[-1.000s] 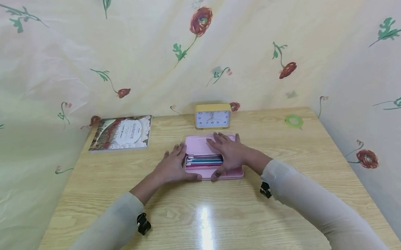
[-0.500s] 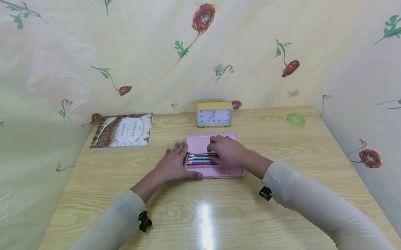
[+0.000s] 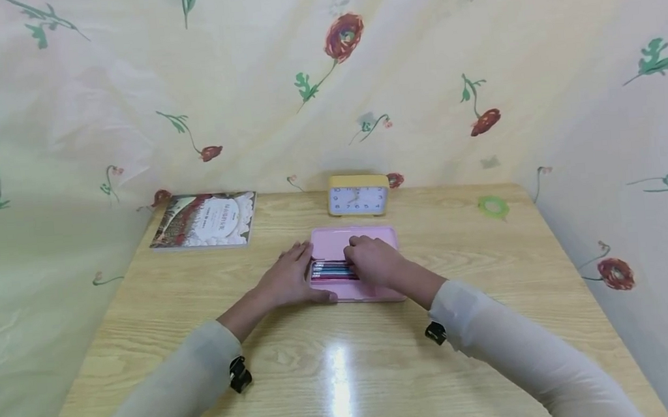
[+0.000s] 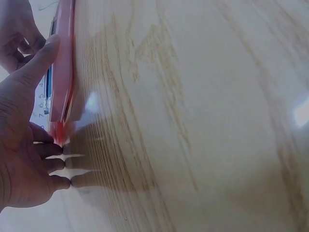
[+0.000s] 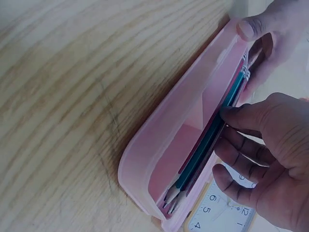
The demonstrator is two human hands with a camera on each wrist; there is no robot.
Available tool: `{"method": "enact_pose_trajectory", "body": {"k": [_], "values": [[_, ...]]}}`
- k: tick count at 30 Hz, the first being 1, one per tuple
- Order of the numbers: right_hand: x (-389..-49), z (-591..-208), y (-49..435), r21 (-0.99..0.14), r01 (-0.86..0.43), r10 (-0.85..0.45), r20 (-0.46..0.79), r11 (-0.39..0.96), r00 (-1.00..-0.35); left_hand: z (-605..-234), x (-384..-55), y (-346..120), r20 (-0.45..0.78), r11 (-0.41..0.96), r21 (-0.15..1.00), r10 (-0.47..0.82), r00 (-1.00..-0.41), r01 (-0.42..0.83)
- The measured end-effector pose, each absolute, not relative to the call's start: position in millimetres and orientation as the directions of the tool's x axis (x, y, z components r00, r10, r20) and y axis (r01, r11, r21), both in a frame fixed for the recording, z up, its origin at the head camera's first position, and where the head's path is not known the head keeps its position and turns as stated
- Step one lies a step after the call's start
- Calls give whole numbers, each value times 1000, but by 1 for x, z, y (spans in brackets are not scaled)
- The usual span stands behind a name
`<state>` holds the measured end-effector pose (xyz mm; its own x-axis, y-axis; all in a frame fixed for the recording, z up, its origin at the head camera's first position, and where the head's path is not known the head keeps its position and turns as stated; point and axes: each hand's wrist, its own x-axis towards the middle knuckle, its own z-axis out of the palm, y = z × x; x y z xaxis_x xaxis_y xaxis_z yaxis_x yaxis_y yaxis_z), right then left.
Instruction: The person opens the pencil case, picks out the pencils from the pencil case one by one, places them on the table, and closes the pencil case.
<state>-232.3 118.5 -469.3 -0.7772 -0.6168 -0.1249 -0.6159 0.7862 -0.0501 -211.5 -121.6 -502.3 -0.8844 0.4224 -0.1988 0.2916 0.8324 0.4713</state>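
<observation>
Flowered cloth (image 3: 265, 76) backs a wood-grain worktop (image 3: 290, 395), where an open pink case (image 3: 327, 242) holds green and dark-red pencils (image 3: 332, 270). Behind it stands a yellow clock (image 3: 359, 200); a book (image 3: 205, 222) and green ring (image 3: 481, 205) lie apart. Right hand (image 3: 376, 261) fingers pinch pencils; left hand (image 3: 288, 277) fingers spread against the case's left end.

1 yellow rectangular clock (image 3: 358, 200) with a white face stands upright on the pale wood-grain table (image 3: 289, 389), between 1 flat, printed paperback book (image 3: 205, 222) and 1 pale-green ring (image 3: 482, 208); behind hangs cream, red-flowered sheeting (image 3: 253, 77).
</observation>
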Motion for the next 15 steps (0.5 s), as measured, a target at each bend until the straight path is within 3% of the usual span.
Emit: {"method": "enact_pose_trajectory", "body": {"k": [8, 15], "values": [[-226, -470, 121, -69, -604, -608, -115, 794, -786, -506, -207, -120, -200, 837, 477, 401, -894, 268], [-228, -469, 127, -31, -641, -641, -8, 767, -767, -504, -210, -121, -198, 845, 460, 399, -895, 274]]}}
